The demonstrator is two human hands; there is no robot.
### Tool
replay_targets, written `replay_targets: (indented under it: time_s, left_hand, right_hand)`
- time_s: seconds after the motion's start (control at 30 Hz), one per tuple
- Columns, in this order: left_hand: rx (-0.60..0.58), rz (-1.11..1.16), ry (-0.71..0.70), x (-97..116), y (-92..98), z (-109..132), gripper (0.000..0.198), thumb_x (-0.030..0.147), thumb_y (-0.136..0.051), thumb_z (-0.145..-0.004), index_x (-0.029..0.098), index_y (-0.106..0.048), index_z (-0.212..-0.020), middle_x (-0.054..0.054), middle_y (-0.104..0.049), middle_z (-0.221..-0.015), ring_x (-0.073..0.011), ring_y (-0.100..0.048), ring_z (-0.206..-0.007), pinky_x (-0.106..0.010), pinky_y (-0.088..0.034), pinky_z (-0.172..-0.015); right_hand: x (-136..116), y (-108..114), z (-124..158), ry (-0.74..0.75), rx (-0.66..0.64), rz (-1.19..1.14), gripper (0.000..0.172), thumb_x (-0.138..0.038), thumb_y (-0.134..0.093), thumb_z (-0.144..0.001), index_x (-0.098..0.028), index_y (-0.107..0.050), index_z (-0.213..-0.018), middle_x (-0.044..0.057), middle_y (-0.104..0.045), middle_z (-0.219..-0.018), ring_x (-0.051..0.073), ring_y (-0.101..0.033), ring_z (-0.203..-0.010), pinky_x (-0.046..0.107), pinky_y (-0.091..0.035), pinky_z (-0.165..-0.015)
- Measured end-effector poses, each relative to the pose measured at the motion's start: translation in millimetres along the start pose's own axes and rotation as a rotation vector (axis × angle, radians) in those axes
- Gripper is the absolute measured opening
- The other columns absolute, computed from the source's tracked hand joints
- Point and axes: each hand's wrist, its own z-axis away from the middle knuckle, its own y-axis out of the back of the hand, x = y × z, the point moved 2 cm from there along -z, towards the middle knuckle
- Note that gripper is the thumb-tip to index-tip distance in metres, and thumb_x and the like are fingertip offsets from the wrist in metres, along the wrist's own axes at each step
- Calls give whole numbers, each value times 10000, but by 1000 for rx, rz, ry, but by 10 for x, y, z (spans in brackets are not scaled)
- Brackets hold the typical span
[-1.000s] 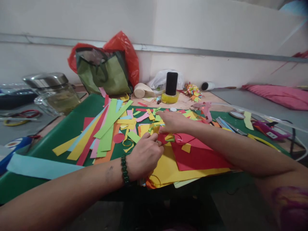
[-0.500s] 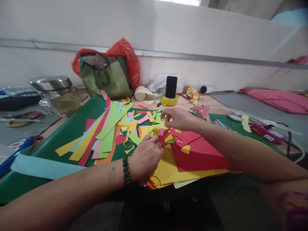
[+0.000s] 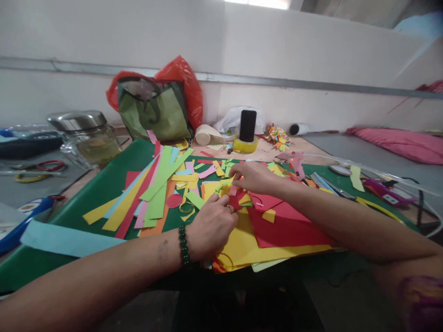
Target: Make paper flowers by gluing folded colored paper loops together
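The left hand (image 3: 211, 226) rests on the paper pile near the middle of the bench (image 3: 100, 184), fingers curled and pinched shut on a small red cut piece (image 3: 235, 199) that stands up at the hand's 1 o'clock. The right hand (image 3: 254, 176) sits just beyond it, at 12 o'clock from the red piece, palm down, fingers bent toward a bit of pink and yellow scrap (image 3: 231, 189); whether they actually grip anything I cannot tell from here. A dark bead bracelet (image 3: 183, 246) rings the left wrist. Under both hands lie a red sheet (image 3: 287, 226) on top of a yellow sheet (image 3: 242, 244), with the red piece at their upper left corner. At 9 o'clock from the hands spreads a fan of long strips (image 3: 152, 189), green, yellow, pink and orange, and a pale blue strip (image 3: 65, 242) lies across the near left edge. Toward 11 o'clock stands a glass jar (image 3: 86, 140) with a metal lid, and behind it a green bag (image 3: 155, 113) inside a red plastic one. At 12 o'clock a black phone (image 3: 248, 125) stands upright in a yellow tape roll (image 3: 245, 145). A pink glue gun (image 3: 296, 162) lies at 2 o'clock.
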Motion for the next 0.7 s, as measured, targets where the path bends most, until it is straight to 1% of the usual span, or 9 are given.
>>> replay_targets:
  time_s: [0.23, 0.37, 0.43, 0.5, 0.57, 0.63, 0.7]
  left_hand:
    - [-46, 0, 24, 10, 14, -9, 63, 113, -597, -763, 141, -650, -782, -73, -706, -803, -244, -555, -868, -367, -321, -698]
    - [-17, 3, 18, 9, 15, -2, 61, 101, -598, -759, 141, -643, -766, -68, -706, -803, -236, -557, -855, -362, -320, -696]
    - [-10, -1, 14, 8, 11, 2, 57, 99, -600, -756, 142, -639, -755, -69, -706, -806, -236, -556, -851, -362, -320, -697]
    - [-6, 0, 15, 7, 4, 3, 63, 96, -595, -760, 142, -638, -753, -69, -708, -813, -238, -555, -851, -363, -322, -703]
    - [-7, 7, 21, 5, -2, 2, 78, 93, -582, -773, 140, -644, -772, -69, -710, -824, -239, -553, -857, -365, -326, -714]
    - [-9, 12, 20, 6, -4, 0, 94, 95, -574, -782, 138, -654, -806, -71, -712, -841, -241, -551, -865, -368, -332, -726]
    - [-16, 15, 18, 8, -2, -1, 99, 96, -573, -780, 136, -656, -815, -73, -710, -836, -242, -548, -870, -369, -335, -732]
  right_hand:
    - [-5, -16, -5, -6, -13, -9, 283, -138, -578, -801, -209, -683, -1055, 20, -760, -1006, 203, -679, -947, 253, -430, -662]
    - [13, -28, -22, -7, -31, -11, 274, -143, -575, -802, -212, -679, -1046, 20, -756, -1010, 200, -675, -946, 254, -424, -655]
    - [24, -33, -24, 6, -34, -21, 293, -179, -594, -802, -214, -660, -1086, 22, -750, -1014, 204, -670, -951, 258, -433, -672]
    - [39, -43, -26, 17, -22, -6, 400, -254, -638, -787, -213, -612, -1184, 41, -728, -1070, 227, -660, -979, 275, -450, -708]
    - [60, -64, -36, 14, -3, 34, 583, -324, -683, -751, -204, -532, -1302, 87, -666, -1199, 265, -633, -1049, 309, -467, -765]
    - [84, -93, -54, 1, 8, 64, 729, -352, -703, -724, -189, -450, -1387, 134, -579, -1312, 299, -596, -1122, 347, -471, -826]
    - [99, -126, -72, -6, 17, 68, 808, -359, -706, -715, -175, -388, -1435, 160, -523, -1357, 316, -563, -1170, 371, -465, -871]
